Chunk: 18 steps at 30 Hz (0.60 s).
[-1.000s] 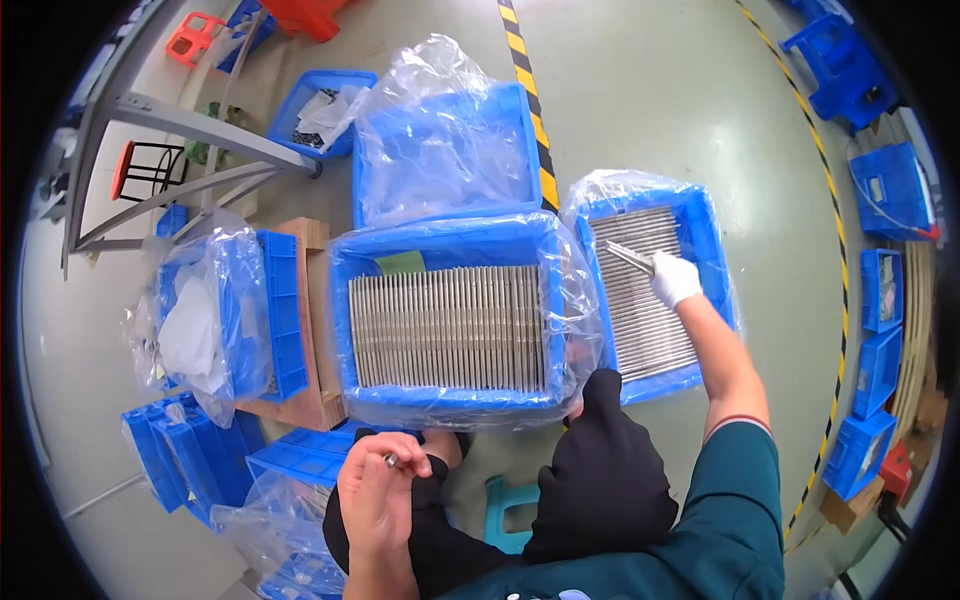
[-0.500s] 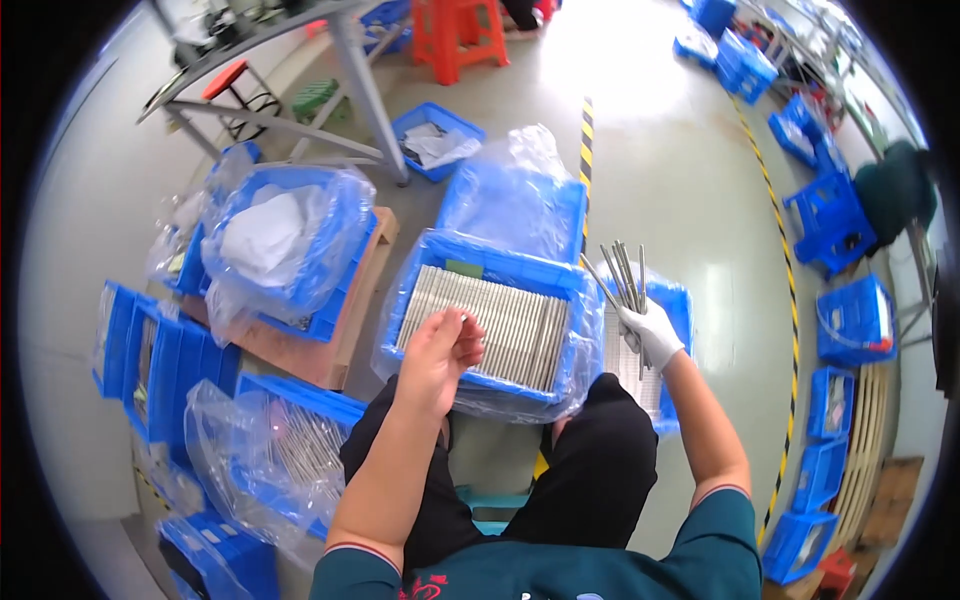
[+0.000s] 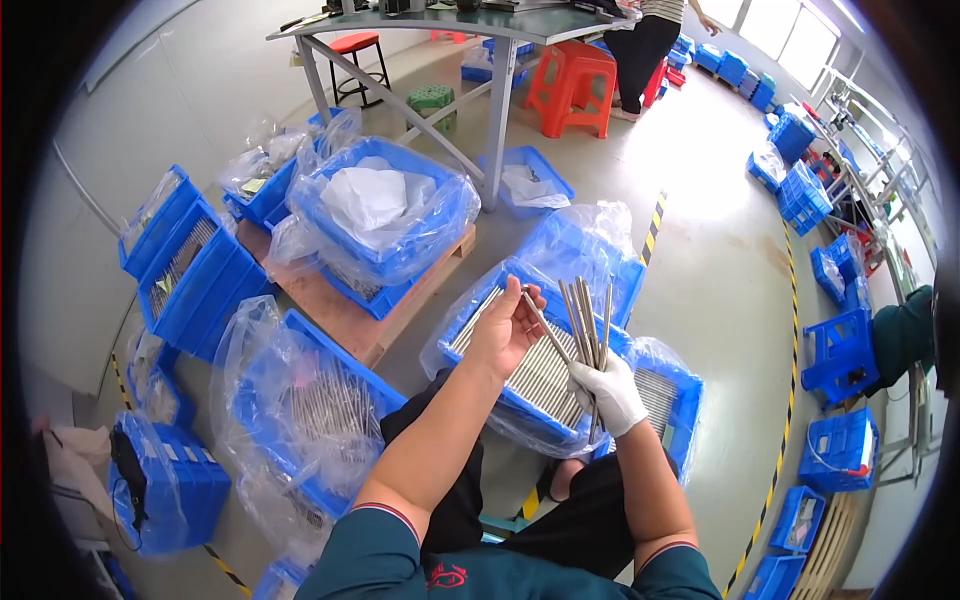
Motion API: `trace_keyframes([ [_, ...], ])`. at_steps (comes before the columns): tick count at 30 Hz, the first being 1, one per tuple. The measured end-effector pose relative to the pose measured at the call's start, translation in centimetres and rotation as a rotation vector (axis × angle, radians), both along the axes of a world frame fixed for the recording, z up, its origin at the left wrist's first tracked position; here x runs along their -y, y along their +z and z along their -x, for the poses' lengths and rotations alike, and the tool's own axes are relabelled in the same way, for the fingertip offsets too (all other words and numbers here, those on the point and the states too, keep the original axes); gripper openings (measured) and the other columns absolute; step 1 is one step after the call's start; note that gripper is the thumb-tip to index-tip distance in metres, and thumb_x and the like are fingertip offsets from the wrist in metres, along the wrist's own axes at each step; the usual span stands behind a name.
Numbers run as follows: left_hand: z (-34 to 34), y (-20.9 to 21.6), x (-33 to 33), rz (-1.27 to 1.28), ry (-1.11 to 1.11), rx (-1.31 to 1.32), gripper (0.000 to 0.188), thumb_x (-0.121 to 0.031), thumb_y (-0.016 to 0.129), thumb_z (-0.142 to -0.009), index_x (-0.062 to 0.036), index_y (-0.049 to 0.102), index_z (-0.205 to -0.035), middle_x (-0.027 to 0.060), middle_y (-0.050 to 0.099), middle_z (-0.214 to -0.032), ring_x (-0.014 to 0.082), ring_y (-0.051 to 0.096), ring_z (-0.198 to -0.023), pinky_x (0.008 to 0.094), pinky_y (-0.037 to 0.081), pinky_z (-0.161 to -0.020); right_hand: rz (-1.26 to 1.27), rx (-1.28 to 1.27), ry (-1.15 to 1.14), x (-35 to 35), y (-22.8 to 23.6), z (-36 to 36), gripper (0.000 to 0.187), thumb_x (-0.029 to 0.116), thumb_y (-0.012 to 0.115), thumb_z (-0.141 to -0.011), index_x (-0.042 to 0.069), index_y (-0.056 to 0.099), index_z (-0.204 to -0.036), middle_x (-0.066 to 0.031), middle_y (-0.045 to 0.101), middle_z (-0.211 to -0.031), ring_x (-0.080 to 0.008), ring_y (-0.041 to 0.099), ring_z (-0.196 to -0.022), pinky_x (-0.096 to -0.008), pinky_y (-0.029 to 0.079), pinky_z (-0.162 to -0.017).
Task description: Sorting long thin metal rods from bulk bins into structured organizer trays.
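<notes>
My right hand (image 3: 612,392), in a white glove, is wrapped round a bunch of thin metal rods (image 3: 588,325) that fan upward. One metal rod (image 3: 546,325) leans away from the bunch toward my bare left hand (image 3: 503,335), whose thumb and fingers pinch its upper end. Both hands are above a plastic-lined blue crate (image 3: 548,282) where rows of similar rods (image 3: 540,378) lie side by side. Part of those rows is hidden by my hands. Beside it on the right, a second blue crate (image 3: 688,408) also contains rods.
On my left, a bagged blue crate (image 3: 345,352) contains loose rods. Farther off, a lined crate with white sheeting (image 3: 365,197) rests above a wooden pallet (image 3: 318,318). A metal-legged table (image 3: 497,130) and red stools (image 3: 573,88) stand beyond; a person (image 3: 640,55) is there.
My left hand has moved right, over to the rod bunch, and now pinches one rod's end. My right hand has come inward with the rods. The head view has shifted.
</notes>
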<state>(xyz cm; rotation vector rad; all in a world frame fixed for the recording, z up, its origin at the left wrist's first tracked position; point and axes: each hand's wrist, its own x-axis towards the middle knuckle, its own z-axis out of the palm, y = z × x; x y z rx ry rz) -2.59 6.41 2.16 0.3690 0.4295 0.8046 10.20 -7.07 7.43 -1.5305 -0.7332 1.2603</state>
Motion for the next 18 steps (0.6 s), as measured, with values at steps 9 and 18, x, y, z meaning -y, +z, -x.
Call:
trace_keyframes([
  [9,-1.3,0.2,1.5,-0.199,-0.077,-0.283,0.034,-0.044,0.057,-0.088,-0.0105,0.063,-0.089,-0.0014,0.062,-0.077,0.007,0.055,-0.069,0.0215,0.042,-0.063,-0.052,-0.007,-0.094,-0.8,-0.7,0.2,0.013,0.015,0.059,-0.083,0.004,0.052,-0.086,-0.0045,0.055,-0.062,-0.0078,0.045,-0.042,-0.0212,0.032,-0.037],
  [18,-2.7,-0.4,2.7,-0.277,-0.176,-0.332,0.034,-0.04,0.053,-0.091,-0.0084,0.063,-0.098,-0.0029,0.061,-0.082,0.0062,0.055,-0.073,0.0217,0.042,-0.065,-0.09,-0.152,-0.168,-1.7,-1.4,-0.8,0.016,0.018,0.061,-0.084,0.005,0.053,-0.088,-0.0033,0.054,-0.062,-0.0072,0.045,-0.04,-0.0201,0.031,-0.036],
])
